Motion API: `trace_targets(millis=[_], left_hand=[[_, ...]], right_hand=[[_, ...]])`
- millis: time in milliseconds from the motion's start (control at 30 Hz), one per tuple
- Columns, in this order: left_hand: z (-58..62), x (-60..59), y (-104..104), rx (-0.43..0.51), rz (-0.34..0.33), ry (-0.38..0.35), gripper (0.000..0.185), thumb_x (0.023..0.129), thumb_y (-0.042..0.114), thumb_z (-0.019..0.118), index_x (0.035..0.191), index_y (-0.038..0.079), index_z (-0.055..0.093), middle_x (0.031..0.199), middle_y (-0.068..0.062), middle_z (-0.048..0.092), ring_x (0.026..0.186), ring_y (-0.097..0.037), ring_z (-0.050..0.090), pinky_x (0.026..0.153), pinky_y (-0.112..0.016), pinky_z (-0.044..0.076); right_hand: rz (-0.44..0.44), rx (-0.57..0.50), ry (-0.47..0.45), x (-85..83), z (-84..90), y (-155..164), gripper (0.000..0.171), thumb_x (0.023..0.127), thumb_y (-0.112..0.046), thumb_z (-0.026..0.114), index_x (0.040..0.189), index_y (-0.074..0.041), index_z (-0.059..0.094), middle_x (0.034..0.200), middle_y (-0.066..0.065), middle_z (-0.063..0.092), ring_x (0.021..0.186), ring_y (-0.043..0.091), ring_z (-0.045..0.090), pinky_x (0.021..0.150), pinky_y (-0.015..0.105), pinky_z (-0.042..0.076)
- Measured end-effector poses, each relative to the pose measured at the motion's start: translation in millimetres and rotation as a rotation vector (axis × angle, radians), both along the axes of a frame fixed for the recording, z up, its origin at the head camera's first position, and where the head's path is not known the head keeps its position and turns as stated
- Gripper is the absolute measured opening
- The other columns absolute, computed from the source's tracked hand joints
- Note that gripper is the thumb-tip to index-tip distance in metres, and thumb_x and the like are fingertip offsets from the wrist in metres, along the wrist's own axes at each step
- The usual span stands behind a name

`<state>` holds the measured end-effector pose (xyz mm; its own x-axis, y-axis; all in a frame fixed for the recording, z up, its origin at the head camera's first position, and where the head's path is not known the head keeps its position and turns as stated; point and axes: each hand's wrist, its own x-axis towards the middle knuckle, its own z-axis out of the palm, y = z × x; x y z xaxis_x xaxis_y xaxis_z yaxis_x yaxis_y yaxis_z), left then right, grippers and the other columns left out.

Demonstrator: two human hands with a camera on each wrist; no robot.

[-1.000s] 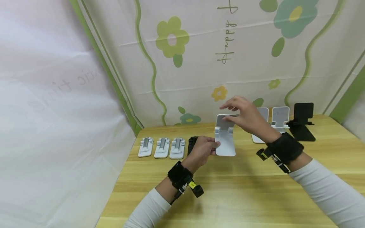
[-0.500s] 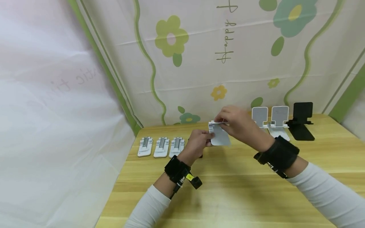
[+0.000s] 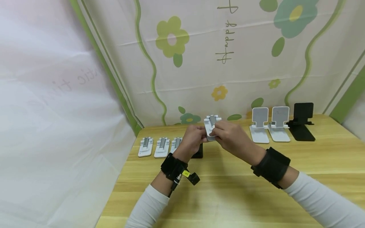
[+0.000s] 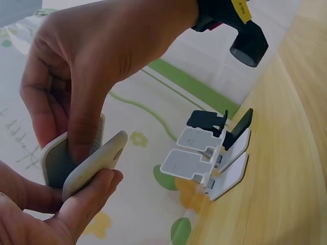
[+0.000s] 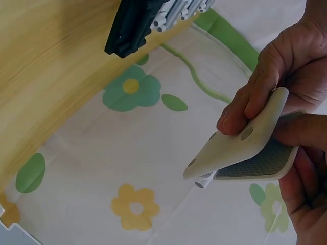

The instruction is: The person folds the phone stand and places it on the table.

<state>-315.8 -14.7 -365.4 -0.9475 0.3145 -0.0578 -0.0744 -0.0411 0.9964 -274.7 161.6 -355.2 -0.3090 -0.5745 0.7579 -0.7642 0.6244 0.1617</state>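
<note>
Folding appears to be the step in hand: both hands hold a white phone stand (image 3: 211,127) lifted clear of the wooden table (image 3: 228,190), above its far middle. My left hand (image 3: 194,139) grasps the stand from its left side, thumb laid over one plate and fingers under the other, as the left wrist view shows (image 4: 84,168); my right hand (image 3: 229,136) pinches the opposite side, fingertips on the plate with the round pads. The two plates stand nearly closed, a narrow wedge of gap remaining. I judge the sound method is even pressure near the hinge — not at the plate tips — with fingers kept out of the gap. Three folded white stands (image 3: 161,147) lie in a row at left, a black folded stand (image 3: 197,152) beside them — partly hidden by my left hand. Two white open stands (image 3: 269,125) and one black open stand (image 3: 302,122) sit at right.
</note>
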Motion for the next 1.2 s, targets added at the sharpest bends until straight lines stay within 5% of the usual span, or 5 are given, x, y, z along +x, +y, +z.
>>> trace_targets(millis=[300, 533, 733, 900, 1200], left_hand=[[-2.9, 0.4, 2, -0.005, 0.025, 0.020, 0.032, 0.105, 0.008, 0.056, 0.129, -0.012, 0.064, 0.116, -0.025, 0.072, 0.085, -0.014, 0.070, 0.070, -0.019, 0.058], [-2.6, 2.2, 3, -0.017, 0.018, 0.034, 0.030, 0.104, 0.006, 0.057, 0.128, -0.011, 0.065, 0.114, -0.024, 0.073, 0.087, -0.016, 0.073, 0.070, -0.019, 0.059], [-2.5, 4.0, 3, -0.023, 0.009, 0.031, 0.032, 0.104, 0.007, 0.057, 0.131, -0.010, 0.064, 0.118, -0.024, 0.073, 0.097, -0.022, 0.074, 0.074, -0.021, 0.060], [1.2, 5.6, 4, -0.027, -0.008, 0.027, 0.033, 0.105, 0.007, 0.056, 0.132, -0.009, 0.063, 0.122, -0.024, 0.071, 0.104, -0.025, 0.073, 0.077, -0.022, 0.060], [4.7, 6.4, -2, 0.150, -0.078, -0.060, 0.038, 0.111, 0.013, 0.041, 0.135, -0.010, 0.058, 0.112, -0.019, 0.069, 0.105, -0.028, 0.073, 0.089, -0.036, 0.061]], right_hand=[[0.041, -0.115, -0.333, -3.0, 11.0, 13, 0.016, 0.084, -0.009, 0.085, 0.095, -0.008, 0.073, 0.091, 0.003, 0.067, 0.079, 0.014, 0.064, 0.066, 0.029, 0.056], [-0.199, -0.422, -1.030, -14.9, 24.5, 31, 0.067, 0.102, -0.045, 0.063, 0.144, 0.004, 0.047, 0.135, 0.024, 0.056, 0.118, 0.038, 0.060, 0.100, 0.053, 0.051], [-0.033, -0.605, -1.496, -24.5, 20.2, 39, 0.064, 0.108, -0.037, 0.053, 0.149, 0.011, 0.041, 0.144, 0.025, 0.052, 0.120, 0.024, 0.066, 0.108, 0.038, 0.052], [0.038, -0.691, -1.598, -28.5, 18.4, 42, 0.058, 0.108, -0.032, 0.054, 0.146, 0.011, 0.045, 0.137, 0.013, 0.056, 0.103, 0.004, 0.066, 0.093, 0.023, 0.053], [0.057, -0.711, -1.608, -26.6, 15.9, 43, 0.057, 0.108, -0.027, 0.055, 0.147, 0.012, 0.043, 0.123, 0.005, 0.062, 0.103, 0.008, 0.065, 0.092, 0.024, 0.053]])
